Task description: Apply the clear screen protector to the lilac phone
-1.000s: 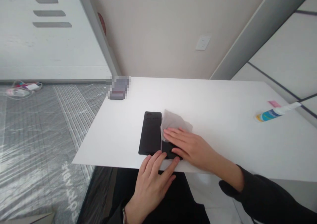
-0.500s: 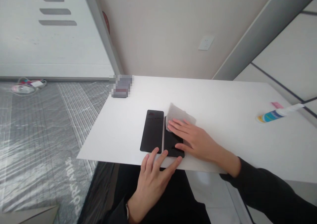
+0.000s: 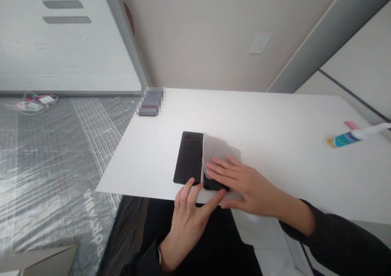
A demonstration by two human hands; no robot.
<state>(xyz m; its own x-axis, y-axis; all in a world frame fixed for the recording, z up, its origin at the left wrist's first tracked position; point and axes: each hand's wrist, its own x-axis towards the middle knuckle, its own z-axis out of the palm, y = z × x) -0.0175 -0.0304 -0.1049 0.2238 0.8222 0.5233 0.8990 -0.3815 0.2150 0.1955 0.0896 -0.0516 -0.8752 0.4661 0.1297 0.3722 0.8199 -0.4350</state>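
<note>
Two flat black devices lie side by side near the front edge of a white table [image 3: 275, 117]. The left black slab [image 3: 188, 162] is uncovered. The right black phone [image 3: 214, 184] is mostly under a thin grey-white wiping cloth [image 3: 218, 147]. My right hand [image 3: 244, 182] lies flat with fingers stretched out, pressing the cloth onto the phone. My left hand [image 3: 191, 213] reaches up from below, its fingertips resting on the near ends of both black devices at the table edge.
A blue-and-white tube [image 3: 354, 136] and a small pink item [image 3: 352, 125] lie at the table's right side. A blurred dark object [image 3: 149, 101] sits at the far left corner. Plastic-covered floor [image 3: 55, 158] lies to the left; a wall socket [image 3: 259, 43] is behind.
My right hand slid the cloth toward me along the phone, so the cloth now covers most of it. My left hand stayed at the near edge.
</note>
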